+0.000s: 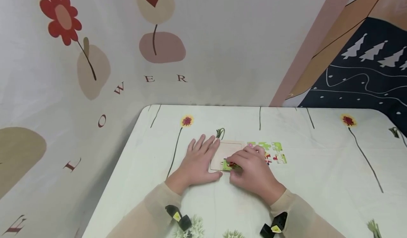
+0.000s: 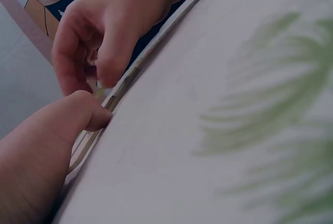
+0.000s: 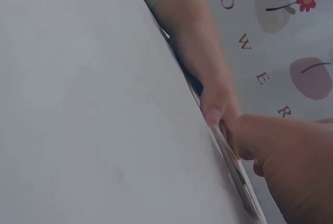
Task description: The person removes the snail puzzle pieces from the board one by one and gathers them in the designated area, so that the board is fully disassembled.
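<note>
A pale puzzle board (image 1: 227,151) with a raised frame lies flat on the table. My left hand (image 1: 198,164) rests along its left side with fingers spread and the thumb at the near edge. The fingers and thumb of my right hand (image 1: 254,172) pinch a small colourful puzzle piece (image 1: 234,166) low over the board's near right part, mostly hidden by the fingers. A green puzzle patch (image 1: 226,165) shows on the board beside the fingertips. In the left wrist view, my right hand (image 2: 112,39) bends down to the board just beyond my left thumb (image 2: 93,112).
Several loose puzzle pieces (image 1: 277,146), green and multicoloured, lie in rows right of the board, partly behind my right hand. A white cloth with printed flowers covers the table (image 1: 321,181). A printed curtain (image 1: 222,54) hangs beyond the far edge.
</note>
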`<state>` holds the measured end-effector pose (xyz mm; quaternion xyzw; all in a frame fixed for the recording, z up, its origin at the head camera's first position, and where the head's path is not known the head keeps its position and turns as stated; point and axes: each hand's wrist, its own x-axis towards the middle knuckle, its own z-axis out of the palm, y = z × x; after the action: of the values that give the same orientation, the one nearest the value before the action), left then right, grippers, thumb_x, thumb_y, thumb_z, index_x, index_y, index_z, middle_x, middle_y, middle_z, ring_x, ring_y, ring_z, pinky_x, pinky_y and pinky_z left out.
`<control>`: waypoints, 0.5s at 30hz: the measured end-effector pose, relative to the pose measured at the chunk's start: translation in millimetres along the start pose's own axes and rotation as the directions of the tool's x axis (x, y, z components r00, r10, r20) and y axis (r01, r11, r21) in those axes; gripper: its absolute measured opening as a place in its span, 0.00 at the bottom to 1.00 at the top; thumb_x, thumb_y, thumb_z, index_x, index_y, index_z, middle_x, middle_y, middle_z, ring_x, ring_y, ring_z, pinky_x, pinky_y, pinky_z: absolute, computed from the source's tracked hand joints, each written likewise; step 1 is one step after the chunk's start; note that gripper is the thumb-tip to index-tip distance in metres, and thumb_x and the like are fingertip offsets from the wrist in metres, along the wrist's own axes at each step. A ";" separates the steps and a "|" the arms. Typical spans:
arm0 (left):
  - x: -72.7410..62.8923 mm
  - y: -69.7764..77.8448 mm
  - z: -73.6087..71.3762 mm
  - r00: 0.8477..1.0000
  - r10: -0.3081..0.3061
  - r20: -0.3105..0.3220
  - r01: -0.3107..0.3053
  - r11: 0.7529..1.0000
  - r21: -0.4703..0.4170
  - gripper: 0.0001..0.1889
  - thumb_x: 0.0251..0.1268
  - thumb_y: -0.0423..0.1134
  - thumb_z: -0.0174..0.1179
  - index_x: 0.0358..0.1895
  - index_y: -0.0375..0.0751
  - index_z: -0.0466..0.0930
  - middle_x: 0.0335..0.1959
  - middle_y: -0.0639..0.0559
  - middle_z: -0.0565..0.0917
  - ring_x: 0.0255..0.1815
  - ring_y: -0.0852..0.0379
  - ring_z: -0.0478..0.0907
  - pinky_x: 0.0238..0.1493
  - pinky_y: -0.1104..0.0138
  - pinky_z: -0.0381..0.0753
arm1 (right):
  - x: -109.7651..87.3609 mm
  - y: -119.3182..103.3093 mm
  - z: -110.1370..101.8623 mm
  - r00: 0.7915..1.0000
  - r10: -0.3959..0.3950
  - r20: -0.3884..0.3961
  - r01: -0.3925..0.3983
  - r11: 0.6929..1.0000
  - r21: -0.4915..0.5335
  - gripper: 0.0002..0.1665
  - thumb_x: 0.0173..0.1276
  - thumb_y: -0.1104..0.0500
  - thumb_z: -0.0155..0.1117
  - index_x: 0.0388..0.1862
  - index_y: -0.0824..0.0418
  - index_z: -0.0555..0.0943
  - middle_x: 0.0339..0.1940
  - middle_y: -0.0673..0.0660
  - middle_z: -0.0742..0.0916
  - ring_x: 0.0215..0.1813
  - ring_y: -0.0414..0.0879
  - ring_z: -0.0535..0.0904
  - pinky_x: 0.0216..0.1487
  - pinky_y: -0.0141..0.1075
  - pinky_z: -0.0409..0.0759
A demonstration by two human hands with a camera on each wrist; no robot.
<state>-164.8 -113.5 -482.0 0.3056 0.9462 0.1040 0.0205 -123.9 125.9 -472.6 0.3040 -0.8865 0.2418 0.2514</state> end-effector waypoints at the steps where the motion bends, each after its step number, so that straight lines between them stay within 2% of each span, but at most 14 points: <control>1: 0.1 -0.2 0.0 1.000 -0.001 -0.001 0.001 1.000 0.000 0.57 0.63 0.72 0.58 0.89 0.48 0.46 0.89 0.48 0.49 0.88 0.39 0.38 0.82 0.37 0.39 | -2.3 2.0 -2.3 1.000 -0.004 -0.008 0.004 1.000 0.001 0.15 0.50 0.62 0.73 0.37 0.49 0.92 0.38 0.42 0.91 0.45 0.45 0.84 0.57 0.59 0.67; 6: 0.5 -0.8 0.2 1.000 -0.007 0.000 0.007 1.000 -0.005 0.58 0.62 0.73 0.59 0.89 0.49 0.47 0.89 0.48 0.49 0.89 0.40 0.38 0.82 0.38 0.38 | -14.3 12.2 -14.0 0.999 -0.011 -0.038 0.011 1.000 0.001 0.12 0.50 0.62 0.73 0.34 0.48 0.91 0.37 0.41 0.90 0.45 0.44 0.84 0.53 0.56 0.65; 8: 0.8 -0.8 0.5 1.000 -0.007 -0.001 0.007 1.000 -0.005 0.58 0.62 0.73 0.59 0.89 0.49 0.47 0.89 0.48 0.49 0.89 0.40 0.38 0.82 0.38 0.38 | -20.2 16.4 -18.9 0.999 -0.004 -0.036 0.004 1.000 0.002 0.12 0.50 0.62 0.73 0.34 0.47 0.90 0.37 0.40 0.90 0.42 0.42 0.81 0.52 0.55 0.64; 15: -0.7 -0.1 -1.5 1.000 -0.004 0.001 0.004 1.000 -0.005 0.57 0.63 0.73 0.59 0.89 0.49 0.48 0.89 0.48 0.48 0.89 0.39 0.38 0.82 0.38 0.38 | -44.7 29.0 -36.8 1.000 0.029 -0.005 -0.029 1.000 -0.006 0.14 0.50 0.60 0.73 0.35 0.44 0.91 0.38 0.36 0.90 0.43 0.39 0.79 0.54 0.52 0.62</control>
<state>-164.5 -114.2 -480.6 0.3038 0.9466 0.1059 0.0221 -101.3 186.3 -479.2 0.2897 -0.8910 0.2435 0.2510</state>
